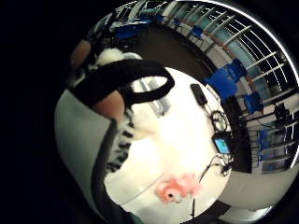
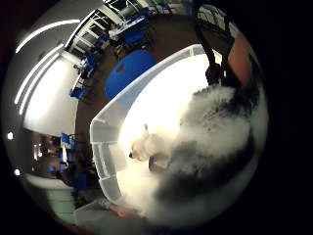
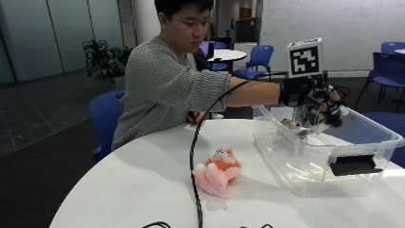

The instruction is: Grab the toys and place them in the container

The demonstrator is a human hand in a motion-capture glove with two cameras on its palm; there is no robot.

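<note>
the gloved right hand (image 3: pixel 314 102) is curled round a black-and-white striped plush toy (image 3: pixel 324 116), held above the clear plastic container (image 3: pixel 354 154) — the placing step, by the look of it. next: let go inside. the pink plush toy (image 3: pixel 217 176) lies on the white table (image 3: pixel 126 190), beside the container — not yet picked up.

text: none legible | whiteboard (image 3: pixel 354 19): faint marks, unreadable | container (image 3: pixel 303 161): no label readable

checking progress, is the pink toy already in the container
No, the pink toy lies on the white table beside the clear container, not inside it.
</note>
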